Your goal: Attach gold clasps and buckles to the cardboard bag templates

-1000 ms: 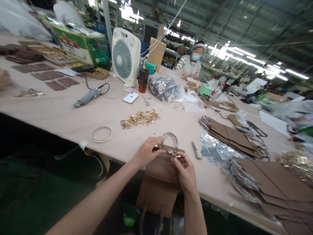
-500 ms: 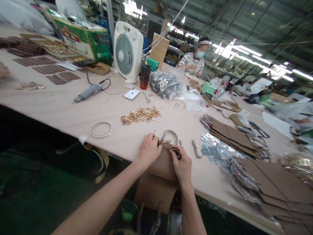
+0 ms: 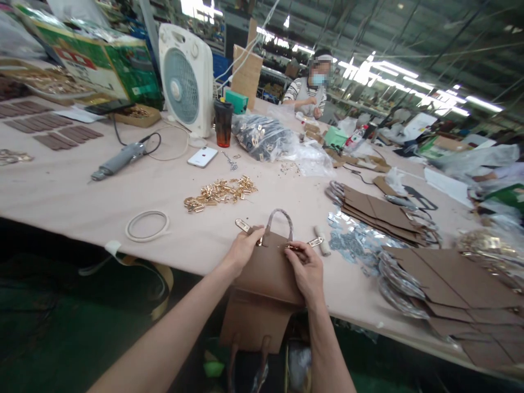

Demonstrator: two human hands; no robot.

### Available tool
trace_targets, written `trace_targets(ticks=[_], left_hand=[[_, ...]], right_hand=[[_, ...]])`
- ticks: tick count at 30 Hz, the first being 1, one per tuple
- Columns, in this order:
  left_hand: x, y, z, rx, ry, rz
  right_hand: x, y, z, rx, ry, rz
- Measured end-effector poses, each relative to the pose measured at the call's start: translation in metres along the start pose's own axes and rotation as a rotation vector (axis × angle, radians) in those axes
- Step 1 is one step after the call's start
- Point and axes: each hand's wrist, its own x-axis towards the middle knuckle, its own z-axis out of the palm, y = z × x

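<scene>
A brown leather handbag piece (image 3: 268,273) hangs over the front table edge, its lower flap and two more handles dangling below. From its top rises a plastic-wrapped handle (image 3: 280,212). My left hand (image 3: 240,254) is closed on its upper left corner, beside a narrow strap end with a gold plate (image 3: 243,224). At the upper right corner the fingers of my right hand (image 3: 307,270) pinch a small strap at a gold fitting. Another gold-plated strap end (image 3: 315,242) sticks out past that hand. My fingers partly hide both fittings.
Gold fittings (image 3: 221,192) lie in a pile beyond my hands, with a tape roll (image 3: 147,225) to their left. A grey electric screwdriver (image 3: 118,161), phone (image 3: 203,156), tumbler (image 3: 223,123) and fan (image 3: 184,82) stand farther back. Stacked brown panels (image 3: 454,278) are at right. A co-worker (image 3: 307,93) sits opposite.
The view has swung right, so the table things sit farther left. Both gold-plated strap ends now point outward from the bag, and more of its front shows between my hands.
</scene>
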Motion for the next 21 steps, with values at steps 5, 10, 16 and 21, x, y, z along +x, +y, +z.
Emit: trace_targets(ticks=[5, 10, 16, 21], left_hand=[[-0.0055, 0.0133, -0.0015, -0.416, -0.334, -0.580], [-0.0059, 0.0102, -0.0017, -0.499, -0.301, -0.583], [-0.0076, 0.0083, -0.0014, -0.542, -0.325, -0.564], [-0.0077, 0.0075, -0.0023, -0.563, -0.341, -0.547]], right_hand=[[-0.0012, -0.0016, -0.0010, -0.052, 0.010, -0.016], [-0.0006, -0.0042, 0.0000, -0.137, 0.052, -0.043], [0.0003, 0.0006, 0.0019, -0.236, 0.058, -0.170], [0.0019, -0.0001, -0.0053, -0.372, -0.036, -0.389]])
